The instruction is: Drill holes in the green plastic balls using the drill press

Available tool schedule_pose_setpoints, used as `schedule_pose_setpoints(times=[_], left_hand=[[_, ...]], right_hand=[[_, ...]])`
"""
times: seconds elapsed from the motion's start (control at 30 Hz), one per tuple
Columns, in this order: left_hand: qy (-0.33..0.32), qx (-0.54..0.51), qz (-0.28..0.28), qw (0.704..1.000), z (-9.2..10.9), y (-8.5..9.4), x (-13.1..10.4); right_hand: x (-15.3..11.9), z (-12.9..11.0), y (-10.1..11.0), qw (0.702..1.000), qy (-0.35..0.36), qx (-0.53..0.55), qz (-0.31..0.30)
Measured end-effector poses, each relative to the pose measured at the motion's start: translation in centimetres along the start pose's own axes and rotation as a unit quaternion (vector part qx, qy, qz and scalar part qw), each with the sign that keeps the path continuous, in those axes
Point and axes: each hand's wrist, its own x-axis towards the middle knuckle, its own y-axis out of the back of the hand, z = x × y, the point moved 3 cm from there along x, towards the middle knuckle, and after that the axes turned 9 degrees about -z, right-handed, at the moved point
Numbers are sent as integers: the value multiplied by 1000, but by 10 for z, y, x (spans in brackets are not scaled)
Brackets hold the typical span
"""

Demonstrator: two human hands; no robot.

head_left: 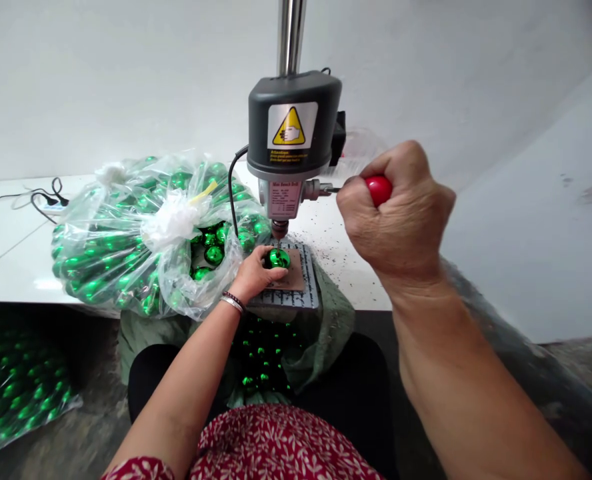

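Note:
A shiny green bauble sits on a brown pad on the base of a bench drill. My left hand is closed round the bauble, thumb in front and fingers behind it. Right above the bauble is the drill chuck; whether the bit touches it I cannot tell. My right hand is wrapped round the lever at the drill's right side, with its red knob showing between the fingers.
A clear plastic bag of green baubles lies open left of the drill. More baubles lie in a green cloth sack below the base. Another bag is on the floor. Dark shavings litter the white table. Cables lie at left.

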Motion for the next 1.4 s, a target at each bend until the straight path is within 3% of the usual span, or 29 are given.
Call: schedule_pose_setpoints(times=[0.23,0.7,0.9,1.03,1.13,1.23,1.3,1.4], left_hand=[[1,-11,-1,1000,-1,-1,0],[4,-2,-5,1000,-2,-1,-2],[23,6,-5,1000,0,1,-4],[23,-1,-1,1000,2,-2,-2],[30,-5,27,999,8,-1,-7],[29,8,43,999,16,5,-28],[14,32,-4,999,20,11,-50],[-11,95,-119,988,24,21,-85]], right_hand=[[-11,3,-6,1000,-3,0,-4],[-36,20,-26,993,59,-10,99],[-53,27,-34,993,64,4,103],[-23,15,-23,992,43,41,111],[21,3,-14,997,-7,72,35],[51,-4,-8,997,-51,56,-19],[57,-6,-8,996,-72,43,-31],[54,-7,-9,994,-94,32,-33]])
